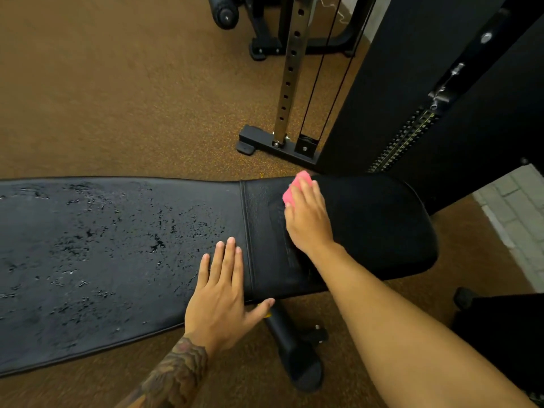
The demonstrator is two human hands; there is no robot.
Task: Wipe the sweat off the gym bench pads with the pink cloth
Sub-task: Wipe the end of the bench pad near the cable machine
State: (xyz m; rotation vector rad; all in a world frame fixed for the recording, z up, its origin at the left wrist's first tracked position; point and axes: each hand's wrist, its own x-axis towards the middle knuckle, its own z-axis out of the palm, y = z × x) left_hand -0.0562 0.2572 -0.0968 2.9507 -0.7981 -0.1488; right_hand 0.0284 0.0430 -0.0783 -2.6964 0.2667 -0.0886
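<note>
A black gym bench lies across the view. Its long back pad [103, 245] on the left is speckled with wet droplets. The shorter seat pad [376, 225] on the right looks dry and matte. My right hand [306, 216] presses the pink cloth [295, 187] flat onto the seat pad near its far edge; only the cloth's far end shows past my fingers. My left hand [220, 293] rests flat, fingers apart, on the near right corner of the back pad, beside the seam between the two pads.
A black bench leg and foot [297, 354] stick out below the seat. Behind the bench stand a cable machine's steel upright [290, 72], its base bar [276, 145] and a black weight stack housing [435, 92]. Brown speckled rubber floor [117, 83] lies all around.
</note>
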